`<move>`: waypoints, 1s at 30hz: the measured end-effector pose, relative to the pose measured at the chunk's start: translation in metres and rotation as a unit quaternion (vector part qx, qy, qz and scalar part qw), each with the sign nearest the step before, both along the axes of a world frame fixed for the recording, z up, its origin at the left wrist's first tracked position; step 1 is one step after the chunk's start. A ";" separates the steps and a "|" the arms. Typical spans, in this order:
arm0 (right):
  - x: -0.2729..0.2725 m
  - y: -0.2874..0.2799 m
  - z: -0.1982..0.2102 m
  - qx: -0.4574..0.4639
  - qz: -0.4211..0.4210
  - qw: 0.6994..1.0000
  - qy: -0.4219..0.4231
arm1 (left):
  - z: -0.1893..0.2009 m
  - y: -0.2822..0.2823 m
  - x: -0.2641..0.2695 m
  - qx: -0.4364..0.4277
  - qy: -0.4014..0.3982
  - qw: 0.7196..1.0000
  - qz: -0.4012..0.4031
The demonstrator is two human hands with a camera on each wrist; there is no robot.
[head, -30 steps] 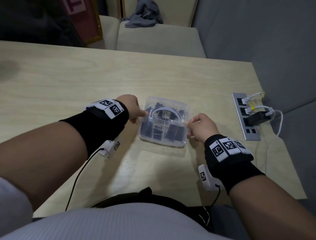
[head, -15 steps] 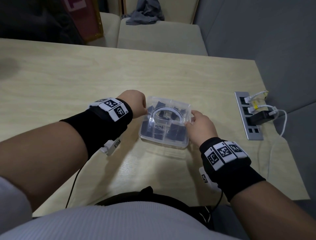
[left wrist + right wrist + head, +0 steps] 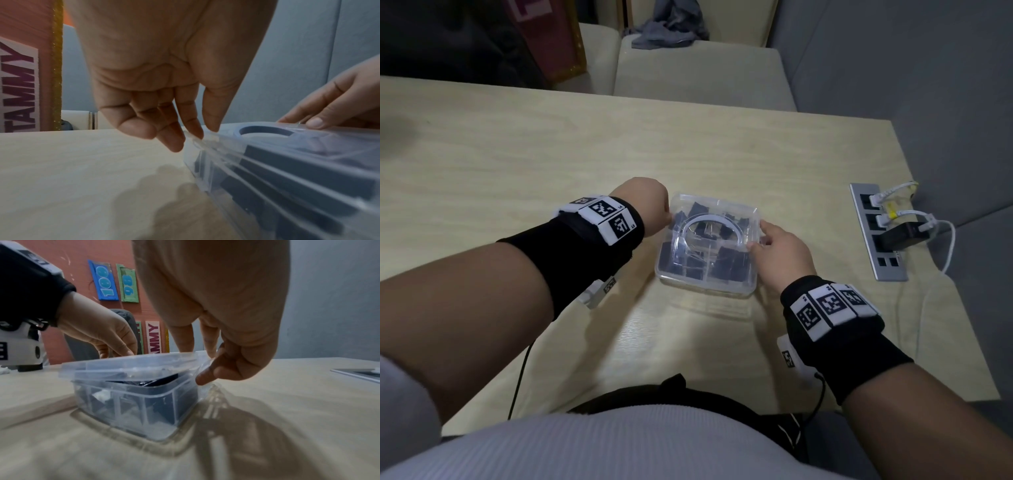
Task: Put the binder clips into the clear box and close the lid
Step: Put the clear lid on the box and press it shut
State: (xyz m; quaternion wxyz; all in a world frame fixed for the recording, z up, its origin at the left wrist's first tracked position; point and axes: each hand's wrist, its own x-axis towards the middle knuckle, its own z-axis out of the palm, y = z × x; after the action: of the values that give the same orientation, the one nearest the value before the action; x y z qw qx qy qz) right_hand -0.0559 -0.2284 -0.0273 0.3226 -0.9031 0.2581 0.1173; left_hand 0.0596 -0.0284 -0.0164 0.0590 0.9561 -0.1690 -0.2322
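The clear box (image 3: 707,284) stands on the table between my hands, with several black binder clips (image 3: 729,262) inside. Its clear lid (image 3: 709,236), with a raised ring on top, lies over it. In the right wrist view the lid (image 3: 133,363) sits tilted, its near corner raised above the box's (image 3: 133,402) rim. My left hand (image 3: 202,134) pinches the lid's left edge flap between thumb and forefinger. On the other side, my right hand (image 3: 756,236) has its thumb and forefinger on the lid's right edge and a curled finger at the side flap.
A grey power strip (image 3: 876,233) with plugs and white cables (image 3: 948,246) is set in the table (image 3: 551,154) to the right of the box. Beyond the table's far edge is a beige bench seat (image 3: 698,68) with a grey cloth (image 3: 667,24) on it.
My right hand has slid further onto the lid's right edge. My left forefinger has drawn back from the lid's top to its left edge flap.
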 end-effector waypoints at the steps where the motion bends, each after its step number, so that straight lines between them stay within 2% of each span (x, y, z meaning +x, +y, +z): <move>1: -0.002 0.000 0.000 0.007 -0.007 1.000 -0.005 | -0.001 0.001 0.000 -0.002 -0.002 1.000 -0.002; 9: -0.006 0.004 0.003 0.022 -0.024 0.999 -0.025 | -0.001 0.004 -0.005 -0.036 -0.035 0.999 0.015; 16: -0.002 0.006 -0.001 0.002 -0.023 0.999 -0.029 | -0.001 -0.001 -0.002 -0.009 -0.022 0.999 0.032; 25: 0.006 0.002 0.002 -0.015 -0.003 1.000 0.010 | 0.009 -0.006 -0.004 0.007 0.005 0.999 0.041; 30: 0.010 0.007 0.009 -0.084 0.047 0.995 0.012 | 0.014 -0.005 -0.008 -0.056 0.008 0.997 0.045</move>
State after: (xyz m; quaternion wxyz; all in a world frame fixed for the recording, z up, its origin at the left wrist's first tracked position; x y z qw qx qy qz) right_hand -0.0454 -0.2215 -0.0180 0.2370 -0.9366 0.2281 0.1209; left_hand 0.0520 -0.0336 -0.0029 0.1240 0.9560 -0.1378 -0.2274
